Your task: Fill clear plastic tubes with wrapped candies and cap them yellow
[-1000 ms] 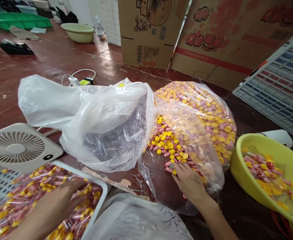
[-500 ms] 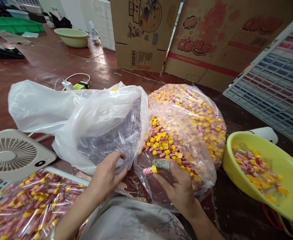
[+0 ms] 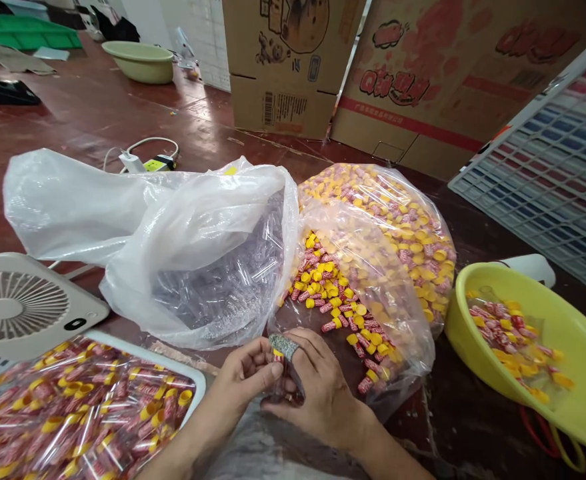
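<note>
My left hand [image 3: 247, 370] and my right hand [image 3: 317, 383] meet low in the middle, both closed at the fingertips. Between them is a small red-and-white tube with a yellow cap [image 3: 277, 353], mostly covered by fingers. A grey-green wrap [image 3: 283, 346] covers one finger of my right hand. Whether my left fingers also hold a clear piece cannot be made out. Just beyond lies an open bag of similar yellow-capped tubes [image 3: 323, 283]. Left of it, a white plastic bag [image 3: 137, 220] gapes open on clear plastic pieces [image 3: 223, 287].
At lower left, a tray [image 3: 199, 383] holds many capped tubes in clear wrapping, beside a fan [image 3: 27, 303]. A yellow basin [image 3: 573, 340] with more pieces stands right. Cardboard boxes [image 3: 397, 127] and a wire grid [image 3: 547, 167] stand behind. A power strip [image 3: 157, 163] lies beyond the bags.
My left hand has moved from the mouth of the white bag to the right hand. The right hand has drawn the yellow-capped tube down and left; the fingers now meet around it.
</note>
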Demonstrator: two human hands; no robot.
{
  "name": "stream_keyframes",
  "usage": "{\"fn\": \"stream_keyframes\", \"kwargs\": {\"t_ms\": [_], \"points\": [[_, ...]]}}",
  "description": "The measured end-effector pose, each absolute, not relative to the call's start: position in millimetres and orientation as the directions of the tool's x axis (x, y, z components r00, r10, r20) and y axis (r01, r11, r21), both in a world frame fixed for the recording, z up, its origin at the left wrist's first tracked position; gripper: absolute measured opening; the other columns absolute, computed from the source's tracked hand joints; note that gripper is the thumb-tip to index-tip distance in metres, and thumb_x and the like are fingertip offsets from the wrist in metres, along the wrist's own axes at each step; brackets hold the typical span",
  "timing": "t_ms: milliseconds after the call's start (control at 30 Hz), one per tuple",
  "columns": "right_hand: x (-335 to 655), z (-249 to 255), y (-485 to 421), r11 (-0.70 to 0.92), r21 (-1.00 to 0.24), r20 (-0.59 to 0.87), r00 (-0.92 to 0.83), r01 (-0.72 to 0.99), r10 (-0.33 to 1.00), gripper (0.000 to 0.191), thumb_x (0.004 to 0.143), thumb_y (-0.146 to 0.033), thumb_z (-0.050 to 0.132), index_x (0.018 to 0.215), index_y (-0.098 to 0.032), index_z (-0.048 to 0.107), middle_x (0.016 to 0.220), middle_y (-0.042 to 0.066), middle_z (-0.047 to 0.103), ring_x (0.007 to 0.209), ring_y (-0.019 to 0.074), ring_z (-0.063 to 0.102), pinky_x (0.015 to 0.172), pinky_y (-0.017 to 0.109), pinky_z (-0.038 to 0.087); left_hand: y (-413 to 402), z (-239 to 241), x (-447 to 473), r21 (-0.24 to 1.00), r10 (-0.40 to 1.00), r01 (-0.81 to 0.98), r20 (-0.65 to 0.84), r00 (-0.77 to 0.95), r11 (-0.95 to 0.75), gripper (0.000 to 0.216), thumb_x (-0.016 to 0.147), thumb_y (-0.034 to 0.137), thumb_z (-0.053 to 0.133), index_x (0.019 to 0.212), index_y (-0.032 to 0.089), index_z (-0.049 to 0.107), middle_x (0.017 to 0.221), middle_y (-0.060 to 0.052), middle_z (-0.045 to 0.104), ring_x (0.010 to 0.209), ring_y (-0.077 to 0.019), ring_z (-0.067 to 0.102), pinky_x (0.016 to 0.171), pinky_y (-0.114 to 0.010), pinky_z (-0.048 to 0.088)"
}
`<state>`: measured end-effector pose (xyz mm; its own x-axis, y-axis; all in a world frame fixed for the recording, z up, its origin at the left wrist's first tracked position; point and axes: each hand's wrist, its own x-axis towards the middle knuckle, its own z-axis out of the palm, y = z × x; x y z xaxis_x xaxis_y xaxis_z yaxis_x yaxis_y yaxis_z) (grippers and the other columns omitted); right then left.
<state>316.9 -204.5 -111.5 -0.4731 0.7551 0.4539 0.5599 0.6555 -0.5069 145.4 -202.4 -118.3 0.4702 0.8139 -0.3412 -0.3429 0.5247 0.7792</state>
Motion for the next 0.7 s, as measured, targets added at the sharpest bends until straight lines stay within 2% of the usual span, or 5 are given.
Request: {"fn": "stream_keyframes", "kwargs": {"t_ms": [167,300,400,533,700], "points": [[322,-112,-204,0.633,-0.521,0.308,-0.565,0.573,0.765,0.073,0.071,-0.053,0.085,0.125,-0.016,0.052,0.123,0.015,0.066,0.122,0.0317,0.059,0.111,0.053,0.045,-208,-124,153,0.783,0.806,-0.285,-0.417,0.420,0.553,0.027,0.075,0.032,0.077,0.090,0.018,0.059,0.073,0.003,0.060,0.066,-0.0141,0.059,0.066,-0.027,0.053],[367,-112,-185,0.514,-0.352,0.143,-0.497,0.783,0.856,0.062,0.076,-0.034,0.086,0.126,-0.016,0.055,0.133,0.015,0.061,0.124,0.0319,0.056,0.102,0.049,0.051,-189,-122,128,0.959,0.952,0.209,-0.233,0.199,0.191,0.011,0.082,0.028,0.063,0.078,0.020,0.056,0.069,0.004,0.054,0.066,-0.0146,0.054,0.063,-0.025,0.047],[401,-125,-171,0.395,-0.075,0.075,-0.390,0.916,0.918,0.021,0.086,-0.008,0.069,0.104,-0.018,0.065,0.108,0.010,0.069,0.104,0.0303,0.061,0.087,0.046,0.054,-161,-121,106,0.681,0.997,0.730,-0.002,0.071,-0.051,0.018,0.089,0.018,0.050,0.100,0.021,0.064,0.094,-0.004,0.061,0.079,-0.0200,0.063,0.068,-0.030,0.049],[414,-141,-166,0.421,0.058,0.029,-0.423,0.905,0.906,0.017,0.090,-0.006,0.061,0.095,-0.021,0.066,0.099,0.008,0.068,0.096,0.0280,0.060,0.079,0.039,0.051,-127,-116,104,0.144,0.986,0.982,-0.101,0.135,-0.120,0.039,0.091,0.005,0.037,0.114,0.021,0.064,0.107,-0.011,0.057,0.074,-0.0213,0.066,0.057,-0.030,0.049],[406,-146,-173,0.435,-0.039,0.110,-0.428,0.900,0.897,0.010,0.097,-0.020,0.058,0.088,-0.020,0.061,0.089,0.007,0.066,0.086,0.0256,0.062,0.074,0.036,0.049,-116,-112,111,0.063,0.979,0.984,-0.113,0.170,-0.164,0.040,0.092,0.002,0.034,0.109,0.019,0.066,0.110,-0.014,0.054,0.079,-0.0237,0.068,0.058,-0.031,0.052]]}}
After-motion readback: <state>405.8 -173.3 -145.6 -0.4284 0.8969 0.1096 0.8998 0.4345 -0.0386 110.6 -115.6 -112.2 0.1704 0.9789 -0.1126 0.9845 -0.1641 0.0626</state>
